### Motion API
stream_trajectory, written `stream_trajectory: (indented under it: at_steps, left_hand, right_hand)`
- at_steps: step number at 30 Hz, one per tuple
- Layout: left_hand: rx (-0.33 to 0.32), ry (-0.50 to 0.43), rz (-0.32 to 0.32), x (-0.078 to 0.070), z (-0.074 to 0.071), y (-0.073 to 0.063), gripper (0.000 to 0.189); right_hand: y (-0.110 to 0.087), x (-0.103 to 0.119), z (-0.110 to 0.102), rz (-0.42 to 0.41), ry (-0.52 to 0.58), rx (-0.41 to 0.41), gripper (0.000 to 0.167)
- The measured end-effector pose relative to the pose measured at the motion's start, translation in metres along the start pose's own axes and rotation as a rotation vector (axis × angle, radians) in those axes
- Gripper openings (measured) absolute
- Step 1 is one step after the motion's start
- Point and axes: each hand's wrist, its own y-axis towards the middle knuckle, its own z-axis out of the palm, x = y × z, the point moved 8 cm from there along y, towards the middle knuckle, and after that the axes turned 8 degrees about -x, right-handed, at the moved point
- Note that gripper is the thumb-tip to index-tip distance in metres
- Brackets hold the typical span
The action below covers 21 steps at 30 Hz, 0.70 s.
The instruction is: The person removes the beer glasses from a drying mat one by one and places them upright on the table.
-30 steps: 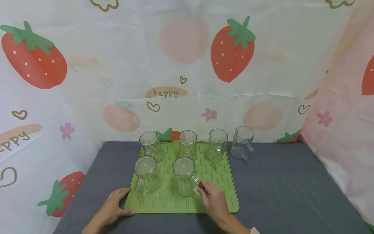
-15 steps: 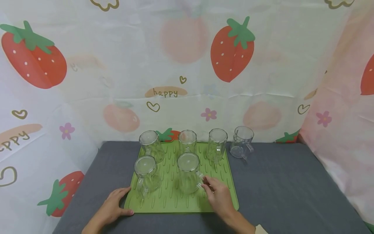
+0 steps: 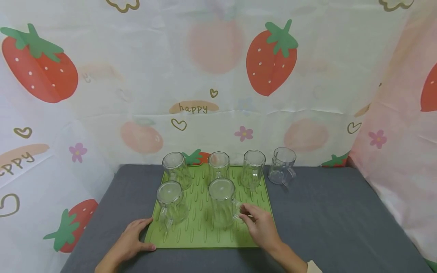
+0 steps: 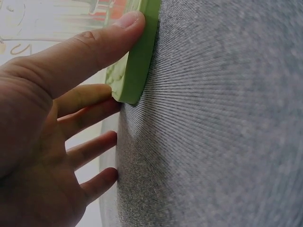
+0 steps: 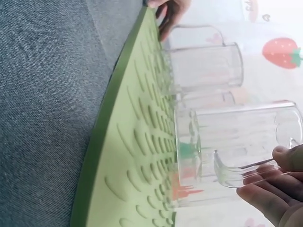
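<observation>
Pointing handle (image 3: 237,217) rightward, vertical glass mug (image 3: 222,206)

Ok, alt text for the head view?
Right hand holds a clear mug by its handle, green mat beneath; left hand touches the mat's near left corner. Four more mugs stand on the mat, a sixth mug beside it.

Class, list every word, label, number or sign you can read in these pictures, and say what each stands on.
"happy": on the central peach patch of the strawberry-print cloth.
"ppy", its start cut off or unclear: on the left-edge patch in the head view.
Too faint or blurred to read: a squiggle on the cloth, and lettering in the right wrist view.
No readable text: glass mugs, green mat.
</observation>
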Motion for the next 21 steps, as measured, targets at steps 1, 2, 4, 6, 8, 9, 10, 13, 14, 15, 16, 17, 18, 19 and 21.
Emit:
stream_trajectory:
  at_steps: [1,2,4,6,8,9,10,13,14,15,16,17,18,19,21]
  left_hand:
    - [0.001,0.002,-0.001,0.0,0.0,0.0,0.097]
    - [0.003,0.003,-0.001,0.0,0.0,0.0,0.098]
    - [0.006,0.003,-0.002,0.0,0.0,0.001,0.098]
    - [0.008,0.001,-0.004,0.0,-0.001,0.0,0.098]
    - [0.008,-0.002,-0.003,0.001,0.0,0.0,0.098]
    - [0.006,-0.002,-0.002,0.001,0.0,0.0,0.098]
    - [0.005,-0.005,-0.003,0.001,0.0,0.0,0.098]
    - [0.001,-0.007,0.002,0.001,0.0,0.0,0.098]
    - [0.0,-0.008,0.003,0.001,-0.001,0.0,0.097]
    - [-0.001,-0.009,0.004,0.001,-0.001,0.0,0.097]
    - [-0.001,-0.009,0.004,0.0,-0.001,0.0,0.097]
    - [-0.001,-0.007,0.006,0.0,-0.001,0.0,0.097]
    - [0.0,-0.008,0.006,-0.001,-0.001,0.0,0.097]
    - [0.001,-0.006,0.006,-0.001,-0.001,0.0,0.097]
    - [0.005,-0.002,0.003,-0.001,-0.001,0.001,0.097]
  right_hand:
    - [0.001,0.0,-0.001,-0.01,0.005,-0.006,0.021]
    - [0.001,0.001,-0.003,-0.024,0.019,-0.015,0.022]
    - [0.003,0.002,-0.006,-0.043,0.031,-0.021,0.021]
    - [0.004,0.003,-0.008,-0.052,0.038,-0.017,0.02]
    - [0.006,0.003,-0.011,-0.043,0.039,-0.004,0.02]
    - [0.008,0.003,-0.012,-0.034,0.041,0.004,0.021]
    - [0.009,0.003,-0.013,-0.027,0.045,0.009,0.023]
    - [0.013,0.005,-0.019,-0.032,0.039,0.009,0.023]
    - [0.015,0.006,-0.021,-0.035,0.04,0.004,0.024]
    - [0.016,0.006,-0.023,-0.034,0.04,0.002,0.023]
    - [0.018,0.007,-0.025,-0.036,0.035,-0.001,0.022]
    - [0.02,0.007,-0.028,-0.038,0.032,-0.004,0.021]
    - [0.021,0.007,-0.03,-0.035,0.031,-0.006,0.021]
    - [0.023,0.007,-0.032,-0.033,0.033,-0.006,0.021]
    - [0.026,0.009,-0.036,-0.036,0.033,-0.004,0.019]
